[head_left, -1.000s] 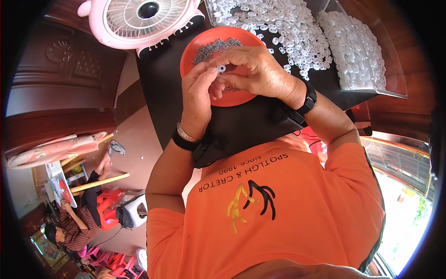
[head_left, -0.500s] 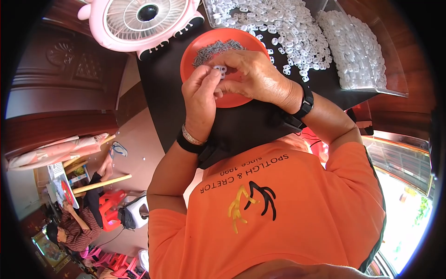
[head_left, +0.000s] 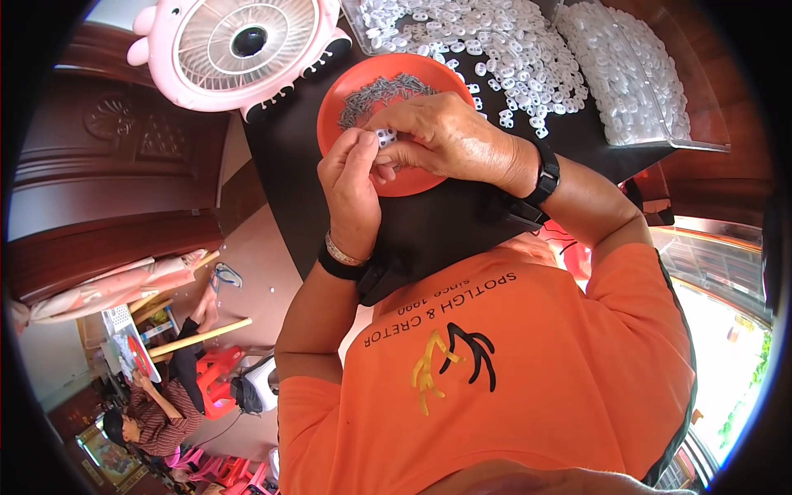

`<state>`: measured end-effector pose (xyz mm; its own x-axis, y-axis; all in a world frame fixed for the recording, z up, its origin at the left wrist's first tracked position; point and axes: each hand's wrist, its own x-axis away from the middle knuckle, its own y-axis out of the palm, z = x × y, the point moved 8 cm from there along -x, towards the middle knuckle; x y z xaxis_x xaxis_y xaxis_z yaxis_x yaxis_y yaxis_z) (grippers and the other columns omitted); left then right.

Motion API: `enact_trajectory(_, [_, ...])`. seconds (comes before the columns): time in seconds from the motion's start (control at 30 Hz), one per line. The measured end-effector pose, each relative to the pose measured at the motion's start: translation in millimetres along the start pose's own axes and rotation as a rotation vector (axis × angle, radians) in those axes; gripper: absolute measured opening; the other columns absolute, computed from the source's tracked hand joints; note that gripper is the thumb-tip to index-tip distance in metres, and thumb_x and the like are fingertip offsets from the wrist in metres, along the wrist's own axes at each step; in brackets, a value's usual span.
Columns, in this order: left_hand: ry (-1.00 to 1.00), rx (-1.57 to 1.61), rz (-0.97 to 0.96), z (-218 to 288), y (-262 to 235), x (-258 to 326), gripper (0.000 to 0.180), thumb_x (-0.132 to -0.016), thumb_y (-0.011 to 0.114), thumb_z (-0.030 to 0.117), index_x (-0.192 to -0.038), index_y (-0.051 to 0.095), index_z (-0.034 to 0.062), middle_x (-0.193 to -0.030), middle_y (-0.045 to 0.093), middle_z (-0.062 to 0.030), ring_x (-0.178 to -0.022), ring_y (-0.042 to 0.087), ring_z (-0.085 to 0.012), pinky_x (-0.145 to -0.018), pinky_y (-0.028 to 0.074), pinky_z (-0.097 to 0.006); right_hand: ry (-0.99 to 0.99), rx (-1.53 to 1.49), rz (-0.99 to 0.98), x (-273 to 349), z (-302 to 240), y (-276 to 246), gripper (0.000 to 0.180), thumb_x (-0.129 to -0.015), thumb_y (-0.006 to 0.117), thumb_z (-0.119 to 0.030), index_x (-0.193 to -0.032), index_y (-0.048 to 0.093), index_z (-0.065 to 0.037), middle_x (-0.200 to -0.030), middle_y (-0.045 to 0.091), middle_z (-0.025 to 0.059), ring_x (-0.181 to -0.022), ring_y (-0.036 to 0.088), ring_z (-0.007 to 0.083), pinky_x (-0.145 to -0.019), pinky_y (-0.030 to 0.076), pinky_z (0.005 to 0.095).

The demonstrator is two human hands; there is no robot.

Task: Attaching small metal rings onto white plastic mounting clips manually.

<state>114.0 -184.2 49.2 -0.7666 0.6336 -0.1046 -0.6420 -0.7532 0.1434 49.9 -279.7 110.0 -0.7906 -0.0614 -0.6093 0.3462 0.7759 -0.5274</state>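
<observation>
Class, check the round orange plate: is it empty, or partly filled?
Partly filled: a heap of small grey pieces lies in the orange plate, with bare orange surface showing beside it.

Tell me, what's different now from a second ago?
More of the small white piece shows between the left hand and right hand. The view swung slightly, so the pink fan appears lower and further left. Nothing was visibly let go; both hands remain above the orange plate.
</observation>
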Motion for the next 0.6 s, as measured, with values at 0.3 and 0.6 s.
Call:
enact_trajectory(0.3, [-0.044, 0.030, 0.043, -2, 1, 1, 0.025, -0.091, 0.050, 0.019, -0.076, 0.058, -0.0002, -0.063, 0.056, -0.0038, -0.052, 0.050, -0.0090, -0.049, 0.037, -0.021, 0.056, 0.065, -0.066, 6, 8, 5, 0.020, -0.081, 0.069, -0.017, -0.095, 0.062, -0.004, -0.077, 0.064, 0.0090, -0.073, 0.065, 0.0272, -0.065, 0.051, 0.0336])
enact_trajectory(0.6, [0.015, -0.026, 0.089, 9, 2, 7, 0.026, -0.093, 0.047, 0.017, -0.080, 0.059, -0.0015, -0.066, 0.059, -0.0047, -0.053, 0.051, -0.0095, -0.051, 0.038, -0.022, 0.000, 0.140, -0.022, 8, 1, 5, 0.019, -0.080, 0.068, -0.015, -0.095, 0.064, -0.004, -0.082, 0.065, 0.0104, -0.075, 0.064, 0.0294, -0.066, 0.052, 0.0358])
